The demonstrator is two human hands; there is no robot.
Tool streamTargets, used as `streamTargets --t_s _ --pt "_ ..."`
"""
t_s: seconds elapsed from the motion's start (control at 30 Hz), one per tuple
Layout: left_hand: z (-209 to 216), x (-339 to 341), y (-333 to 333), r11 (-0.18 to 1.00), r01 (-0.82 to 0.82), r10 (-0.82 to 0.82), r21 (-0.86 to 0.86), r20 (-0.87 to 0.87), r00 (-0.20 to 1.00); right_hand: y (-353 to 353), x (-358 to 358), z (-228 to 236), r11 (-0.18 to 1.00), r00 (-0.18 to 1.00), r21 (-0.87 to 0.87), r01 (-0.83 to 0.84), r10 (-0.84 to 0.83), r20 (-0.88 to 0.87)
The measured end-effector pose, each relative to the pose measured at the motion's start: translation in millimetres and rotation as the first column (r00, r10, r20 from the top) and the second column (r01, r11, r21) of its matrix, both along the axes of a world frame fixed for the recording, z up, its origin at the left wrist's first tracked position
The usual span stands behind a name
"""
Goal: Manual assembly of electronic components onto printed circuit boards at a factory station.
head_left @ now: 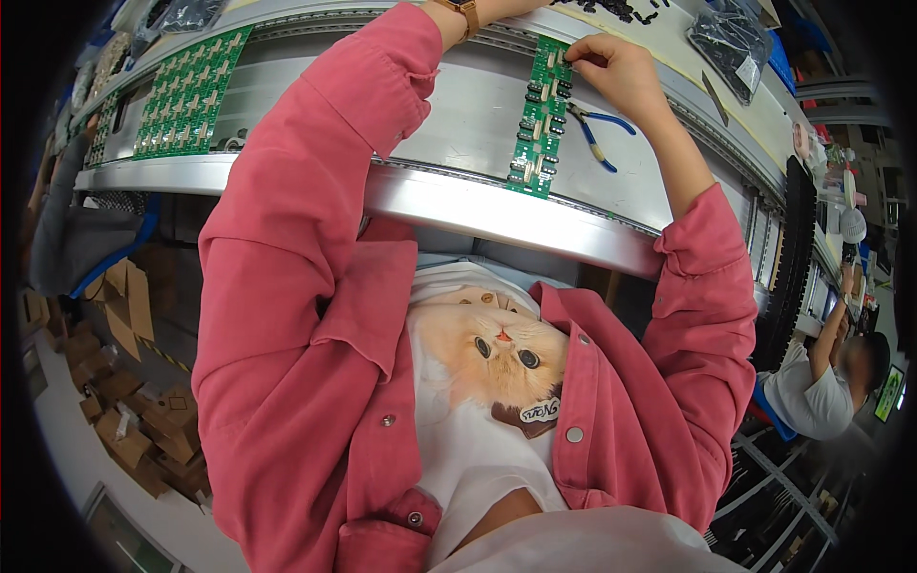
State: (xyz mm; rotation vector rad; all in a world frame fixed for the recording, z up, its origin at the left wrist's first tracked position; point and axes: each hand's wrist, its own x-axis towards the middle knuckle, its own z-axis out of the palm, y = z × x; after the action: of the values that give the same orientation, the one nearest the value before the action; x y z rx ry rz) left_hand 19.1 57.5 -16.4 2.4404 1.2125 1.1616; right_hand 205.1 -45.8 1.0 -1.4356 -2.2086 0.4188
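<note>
1. The right hand [621, 72] is seen at about one o'clock in the view, its fingers pinched together on a small dark component at the upper edge of a narrow green circuit board [540, 119]; the component itself is too small to be made out.
2. The left hand is cut off by the top edge near twelve o'clock; only the wrist with a brown-strapped watch [462, 11] is shown, so how far that hand is open, and what it holds, cannot be told.
3. The narrow green circuit board is laid lengthwise across a grey conveyor bench [458, 196], and is set with two columns of small black parts with pale contacts.
4. Blue-handled pliers [597, 134] are laid on the bench just beside the board, at three o'clock from it, untouched by either hand.
5. A clear bag [731, 43] holding dark parts is placed at two o'clock from the right hand; another clear bag [186, 14] of dark items is seen at eleven o'clock, partly cut off.
6. Loose black parts [621, 10] are scattered at the top edge, half out of view.
7. A wider green panel of boards [191, 91] is laid at ten o'clock, well apart from the hands.
8. Cardboard boxes [143, 430] are piled on the floor at eight o'clock; their contents are hidden.
9. A seated person in white [812, 392] is seen at four o'clock.
</note>
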Motion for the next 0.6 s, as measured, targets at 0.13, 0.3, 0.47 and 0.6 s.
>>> streamTargets --t_s 0.13,0.3,0.47,0.6 --pt "9.6 -0.3 -8.5 0.999 -0.011 0.012 -0.041 0.041 0.999 1.8 0.1 -1.1 1.000 1.000 0.011 -0.012 0.012 -0.017" --pt "26.4 0.3 -25.5 0.994 -0.055 0.060 -0.093 0.051 0.997 3.3 0.6 -0.1 1.000 0.999 0.008 -0.027 0.027 -0.023" --pt "21.2 -1.5 -22.9 0.988 -0.053 0.066 -0.148 0.089 0.994 3.3 -1.4 2.0 0.999 0.999 0.003 -0.035 0.035 -0.012" --pt "15.1 -4.1 -21.8 0.989 0.003 0.016 -0.149 0.126 0.992 4.0 -3.5 4.6 0.999 1.000 -0.019 -0.028 0.029 0.012"
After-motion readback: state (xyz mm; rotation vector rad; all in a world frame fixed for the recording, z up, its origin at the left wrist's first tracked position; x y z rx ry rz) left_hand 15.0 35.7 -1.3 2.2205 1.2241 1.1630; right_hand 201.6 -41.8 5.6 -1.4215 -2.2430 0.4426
